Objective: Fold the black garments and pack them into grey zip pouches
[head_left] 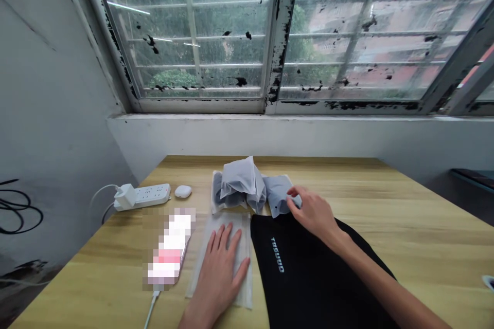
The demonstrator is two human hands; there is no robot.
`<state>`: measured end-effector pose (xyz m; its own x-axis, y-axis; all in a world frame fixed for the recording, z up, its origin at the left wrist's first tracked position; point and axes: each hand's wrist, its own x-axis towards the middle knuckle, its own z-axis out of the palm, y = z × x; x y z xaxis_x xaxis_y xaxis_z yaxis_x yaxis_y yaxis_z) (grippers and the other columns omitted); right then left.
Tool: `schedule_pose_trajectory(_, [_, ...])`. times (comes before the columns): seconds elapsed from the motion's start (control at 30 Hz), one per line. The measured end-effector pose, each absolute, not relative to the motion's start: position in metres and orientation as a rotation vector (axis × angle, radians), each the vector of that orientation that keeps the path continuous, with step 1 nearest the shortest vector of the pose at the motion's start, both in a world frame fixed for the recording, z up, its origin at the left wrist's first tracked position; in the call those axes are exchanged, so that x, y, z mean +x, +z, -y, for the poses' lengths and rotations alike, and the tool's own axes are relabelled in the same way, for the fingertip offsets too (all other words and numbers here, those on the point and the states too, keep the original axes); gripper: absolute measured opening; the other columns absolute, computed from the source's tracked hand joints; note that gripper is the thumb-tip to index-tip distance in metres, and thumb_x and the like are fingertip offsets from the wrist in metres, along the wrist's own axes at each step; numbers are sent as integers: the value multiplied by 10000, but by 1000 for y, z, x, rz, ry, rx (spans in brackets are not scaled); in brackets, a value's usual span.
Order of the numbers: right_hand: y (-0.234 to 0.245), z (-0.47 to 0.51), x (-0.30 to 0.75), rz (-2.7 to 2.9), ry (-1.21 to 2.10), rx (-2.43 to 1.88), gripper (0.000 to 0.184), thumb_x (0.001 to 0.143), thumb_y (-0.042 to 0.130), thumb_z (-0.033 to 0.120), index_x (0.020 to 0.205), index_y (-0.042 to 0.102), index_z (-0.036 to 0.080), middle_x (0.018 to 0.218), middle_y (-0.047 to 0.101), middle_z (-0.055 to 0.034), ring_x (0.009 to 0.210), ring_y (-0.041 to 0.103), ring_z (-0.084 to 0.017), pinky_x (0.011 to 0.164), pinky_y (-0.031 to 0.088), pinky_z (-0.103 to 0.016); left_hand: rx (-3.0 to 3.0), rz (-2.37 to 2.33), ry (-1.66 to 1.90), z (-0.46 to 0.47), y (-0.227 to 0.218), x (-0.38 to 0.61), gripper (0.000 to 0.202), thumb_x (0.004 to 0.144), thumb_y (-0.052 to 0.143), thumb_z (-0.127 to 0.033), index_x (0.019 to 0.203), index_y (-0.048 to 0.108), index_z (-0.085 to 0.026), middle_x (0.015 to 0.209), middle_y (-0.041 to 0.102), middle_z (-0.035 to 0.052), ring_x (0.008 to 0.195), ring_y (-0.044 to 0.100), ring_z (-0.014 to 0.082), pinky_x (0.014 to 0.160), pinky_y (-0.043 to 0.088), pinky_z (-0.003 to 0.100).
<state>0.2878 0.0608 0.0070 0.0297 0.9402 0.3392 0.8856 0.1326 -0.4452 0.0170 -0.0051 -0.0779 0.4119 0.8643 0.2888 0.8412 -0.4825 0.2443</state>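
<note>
My left hand (219,270) lies flat with fingers spread on a clear plastic bag (243,254) on the wooden table (417,226). My right hand (314,213) reaches forward and pinches the edge of a frosted grey bag (276,193) in a small pile of such bags (239,182). A black garment (309,277) with white lettering lies under my right forearm, just right of the clear bag.
A white power strip (148,195) with a plugged adapter and a small white oval case (182,191) sit at the table's left rear. A blurred phone-like object (170,254) with a cable lies left of my left hand. Window and sill run behind.
</note>
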Motion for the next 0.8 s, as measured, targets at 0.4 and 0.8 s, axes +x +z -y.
schedule_pose_trajectory(0.4, [-17,-72,328,1729,320,-2011,298,907,478,313,1091,663,170,655,722,-71,650,704,-294,596,448,-341,2623,-1572,647,4,-83,16,493,1011,485,-444,1451,524,-223,1498,558,142,1391,501,338,1134,416,528])
schedule_pose_trajectory(0.8, [-23,-84,339,1696,99,-1481,240,940,422,274,1019,632,190,667,717,-32,516,659,-199,499,510,-298,2640,-1534,703,3,-84,14,483,1002,502,-414,1443,533,-219,1481,575,147,1379,517,337,1117,436,521])
